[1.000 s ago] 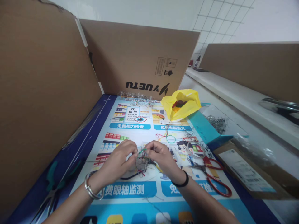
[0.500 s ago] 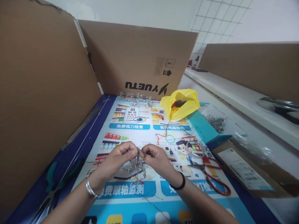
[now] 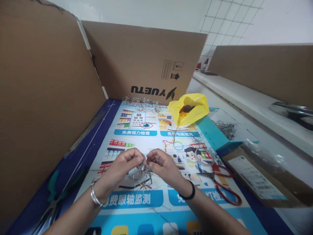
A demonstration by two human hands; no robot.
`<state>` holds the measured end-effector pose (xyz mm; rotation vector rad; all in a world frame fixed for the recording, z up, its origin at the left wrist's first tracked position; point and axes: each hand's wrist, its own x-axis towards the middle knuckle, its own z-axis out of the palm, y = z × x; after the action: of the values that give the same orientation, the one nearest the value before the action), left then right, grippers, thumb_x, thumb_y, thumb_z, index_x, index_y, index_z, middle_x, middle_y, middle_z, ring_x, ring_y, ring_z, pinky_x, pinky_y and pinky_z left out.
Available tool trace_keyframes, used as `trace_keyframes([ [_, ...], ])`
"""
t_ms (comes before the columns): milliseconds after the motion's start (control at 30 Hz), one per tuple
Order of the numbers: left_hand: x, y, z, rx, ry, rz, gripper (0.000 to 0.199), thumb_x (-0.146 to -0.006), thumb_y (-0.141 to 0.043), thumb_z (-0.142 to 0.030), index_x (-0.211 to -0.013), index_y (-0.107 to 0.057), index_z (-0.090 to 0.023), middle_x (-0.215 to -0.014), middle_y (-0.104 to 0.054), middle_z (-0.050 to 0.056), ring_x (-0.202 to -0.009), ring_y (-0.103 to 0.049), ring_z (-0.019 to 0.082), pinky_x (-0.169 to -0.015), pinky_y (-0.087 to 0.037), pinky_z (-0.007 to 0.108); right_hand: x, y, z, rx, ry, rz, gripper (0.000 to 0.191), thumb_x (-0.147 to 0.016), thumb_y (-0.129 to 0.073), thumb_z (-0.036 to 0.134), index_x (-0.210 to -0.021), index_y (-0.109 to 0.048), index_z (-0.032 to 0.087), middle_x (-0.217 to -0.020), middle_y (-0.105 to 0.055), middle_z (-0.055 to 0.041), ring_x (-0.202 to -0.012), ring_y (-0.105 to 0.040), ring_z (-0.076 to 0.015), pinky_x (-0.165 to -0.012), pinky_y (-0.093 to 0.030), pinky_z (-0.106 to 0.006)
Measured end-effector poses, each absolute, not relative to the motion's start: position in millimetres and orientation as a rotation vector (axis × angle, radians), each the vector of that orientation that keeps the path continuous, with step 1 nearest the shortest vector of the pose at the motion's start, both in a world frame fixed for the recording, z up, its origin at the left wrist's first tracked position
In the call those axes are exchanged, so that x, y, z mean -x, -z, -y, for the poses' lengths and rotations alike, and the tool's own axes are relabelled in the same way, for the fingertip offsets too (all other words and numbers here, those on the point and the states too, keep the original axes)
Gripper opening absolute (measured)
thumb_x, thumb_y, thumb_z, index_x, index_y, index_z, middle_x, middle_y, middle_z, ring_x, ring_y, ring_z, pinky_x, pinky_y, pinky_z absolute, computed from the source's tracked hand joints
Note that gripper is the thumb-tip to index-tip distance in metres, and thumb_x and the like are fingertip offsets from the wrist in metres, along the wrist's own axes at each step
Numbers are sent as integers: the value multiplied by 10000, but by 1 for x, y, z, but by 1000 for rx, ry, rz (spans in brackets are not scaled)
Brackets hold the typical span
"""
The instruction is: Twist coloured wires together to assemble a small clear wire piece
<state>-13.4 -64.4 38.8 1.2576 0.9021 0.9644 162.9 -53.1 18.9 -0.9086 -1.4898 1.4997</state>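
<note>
My left hand (image 3: 129, 163) is closed in a pinch on the top of a tangled bundle of thin silvery wires (image 3: 146, 173). Red, yellow and pink ends poke out from the bundle's lower side, just over the printed mat. Close beside it on the right is my right hand (image 3: 163, 164), its fingers curled in and the tips almost touching those of the left. What lies between the right fingertips is too small to tell.
Red-handled scissors (image 3: 217, 182) and a clear tape roll (image 3: 204, 156) lie at right. Behind them are a yellow bag (image 3: 188, 109) with coloured thread and a blue box (image 3: 215, 132) of wire bits. Green-handled pliers (image 3: 55, 199) lie at left. Cardboard walls (image 3: 144, 62) stand behind and left.
My right fingertips have shifted slightly and opened a little at the bundle's top. The wire bundle has turned somewhat beneath my left fingers. Everything else stays where it was.
</note>
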Motion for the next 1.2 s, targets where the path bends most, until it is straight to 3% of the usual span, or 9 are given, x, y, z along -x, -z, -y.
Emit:
trace_keyframes([
  [133,12,-40,65,-1269,-968,-889,215,-844,-542,-338,-725,-556,-159,-732,-569,14,-658,-461,117,-638,-358,247,-165,-16,50,855,-1564,1526,295,-741,-601,237,-1022,-537,176,-723,-551,17,-608,-490,-93,-554,-364,-219],
  [367,14,-38,64,-1293,-938,-818,214,-833,-552,-327,-698,-527,-163,-748,-562,25,-677,-461,129,-650,-362,261,-166,-26,51,895,-1447,1756,70,-781,-562,214,-815,-606,171,-736,-568,10,-671,-496,-107,-607,-377,-222],
  [633,16,-29,64,-1172,-990,-676,219,-790,-564,-325,-660,-475,-173,-675,-527,15,-637,-437,132,-625,-344,270,-167,-20,49,911,-1511,1578,68,-744,-586,219,-715,-568,159,-624,-507,35,-554,-425,-74,-523,-340,-202],
  [933,17,-25,62,-1220,-998,-667,222,-783,-561,-332,-650,-470,-178,-643,-512,10,-632,-431,138,-640,-338,287,-168,-31,51,935,-1303,1713,60,-747,-588,192,-776,-637,170,-727,-577,-1,-659,-511,-108,-588,-401,-221],
  [1200,13,-26,63,-1277,-945,-673,200,-815,-558,-299,-673,-514,-166,-686,-542,17,-680,-469,140,-669,-359,284,-161,-24,53,1027,-1397,1636,82,-659,-548,87,-651,-582,161,-565,-509,44,-518,-431,-68,-471,-327,-174],
])
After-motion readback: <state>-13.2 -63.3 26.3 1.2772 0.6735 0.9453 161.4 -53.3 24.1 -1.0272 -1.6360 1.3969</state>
